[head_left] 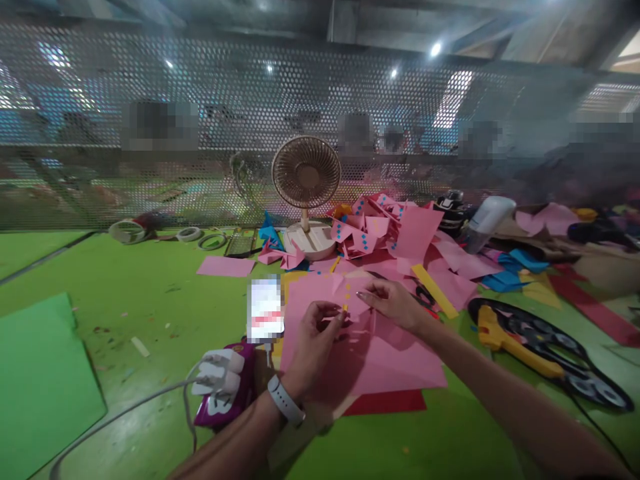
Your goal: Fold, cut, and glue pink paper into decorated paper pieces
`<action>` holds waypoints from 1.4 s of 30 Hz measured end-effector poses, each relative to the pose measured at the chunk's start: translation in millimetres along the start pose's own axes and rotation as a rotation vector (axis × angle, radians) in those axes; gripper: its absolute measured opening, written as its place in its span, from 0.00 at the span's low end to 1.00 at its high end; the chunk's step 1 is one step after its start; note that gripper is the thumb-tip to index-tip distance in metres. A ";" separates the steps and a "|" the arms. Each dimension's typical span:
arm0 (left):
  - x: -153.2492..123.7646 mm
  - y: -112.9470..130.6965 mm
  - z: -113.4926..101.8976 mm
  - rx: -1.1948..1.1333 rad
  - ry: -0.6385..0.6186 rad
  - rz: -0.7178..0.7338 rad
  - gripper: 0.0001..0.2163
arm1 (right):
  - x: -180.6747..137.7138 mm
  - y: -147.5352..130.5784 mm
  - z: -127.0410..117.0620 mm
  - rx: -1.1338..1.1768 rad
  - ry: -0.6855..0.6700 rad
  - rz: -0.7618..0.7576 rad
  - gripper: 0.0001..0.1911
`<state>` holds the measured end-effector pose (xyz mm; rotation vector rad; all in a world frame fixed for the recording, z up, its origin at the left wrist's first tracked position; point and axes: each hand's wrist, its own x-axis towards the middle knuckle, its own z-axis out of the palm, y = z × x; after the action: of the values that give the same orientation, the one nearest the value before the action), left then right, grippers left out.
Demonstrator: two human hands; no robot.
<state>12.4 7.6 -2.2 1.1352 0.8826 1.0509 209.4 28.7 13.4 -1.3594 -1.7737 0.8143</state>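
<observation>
My left hand (pixel 316 337), with a white watch on its wrist, hovers over a stack of pink paper sheets (pixel 380 363); its fingers are pinched on a tiny yellow piece (pixel 345 307). My right hand (pixel 393 303) lies just to the right, fingers together and pressed on the upper part of the pink paper. The two hands nearly touch at the yellow piece. A red sheet (pixel 387 402) sticks out under the pink stack.
A phone (pixel 265 310) stands left of the hands beside a white charger and cable (pixel 217 373). A small fan (pixel 306 193) stands behind, amid pink paper scraps (pixel 400 233). A yellow glue gun (pixel 505 340) lies right, tape rolls (pixel 127 231) far left, a green sheet (pixel 40 380) near left. Mesh fence behind.
</observation>
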 end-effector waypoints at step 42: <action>-4.1 10.3 4.6 0.088 -0.046 -0.212 0.17 | -6.5 -6.0 7.3 0.164 -0.029 0.033 0.15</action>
<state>13.6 3.3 9.0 1.1074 0.9978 0.8161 201.2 20.7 13.5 -1.2778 -1.6708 0.9795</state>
